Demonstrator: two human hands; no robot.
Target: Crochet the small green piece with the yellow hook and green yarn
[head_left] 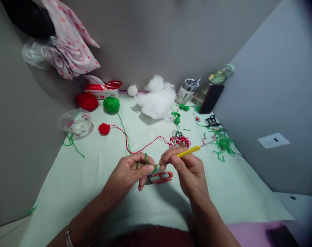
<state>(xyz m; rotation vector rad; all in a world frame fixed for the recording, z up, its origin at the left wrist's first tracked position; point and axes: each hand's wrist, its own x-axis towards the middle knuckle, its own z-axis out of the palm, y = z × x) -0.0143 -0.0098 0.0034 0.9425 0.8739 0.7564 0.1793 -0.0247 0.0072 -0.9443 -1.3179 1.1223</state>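
Observation:
My left hand (136,171) pinches a small piece of green crochet work (154,168) between thumb and fingertips. Green yarn (146,157) loops over its index finger. In my right hand (186,168) is a crochet hook (188,151) with a yellow handle, its thin metal tip reaching to the green piece. Most of the crochet work is covered by the left fingertips. Below the hands, orange thread snips (162,176) lie on the pale table cover. A strand runs from the green yarn ball (111,105) down toward my left hand.
Red yarn balls (104,129) and a clear plastic bowl (80,123) stand left. White stuffing (157,97) sits at the back centre, a pen holder (186,92), bottle (217,77) and phone (211,99) at back right. Green yarn scraps (223,143) and tangled red yarn (180,140) lie right.

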